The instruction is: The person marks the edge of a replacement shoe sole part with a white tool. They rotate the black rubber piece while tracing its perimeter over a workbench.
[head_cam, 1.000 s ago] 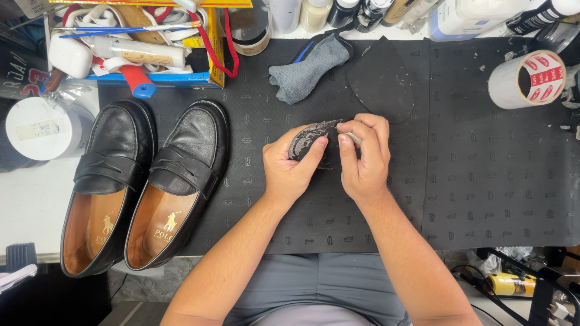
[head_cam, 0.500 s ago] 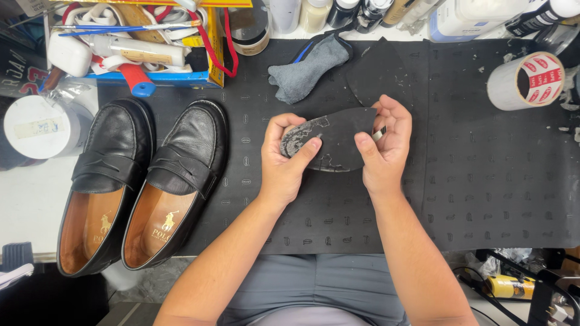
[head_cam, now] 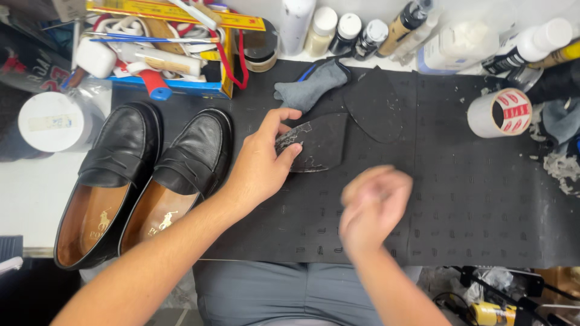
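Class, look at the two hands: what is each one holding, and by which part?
The left hand pinches the black sole piece by its worn left end. The right hand is blurred; it seems to hold nothing.

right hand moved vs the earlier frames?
Yes. The right hand has let go of the black sole piece and dropped toward the near edge of the black mat, blurred; the left hand holds the piece alone.
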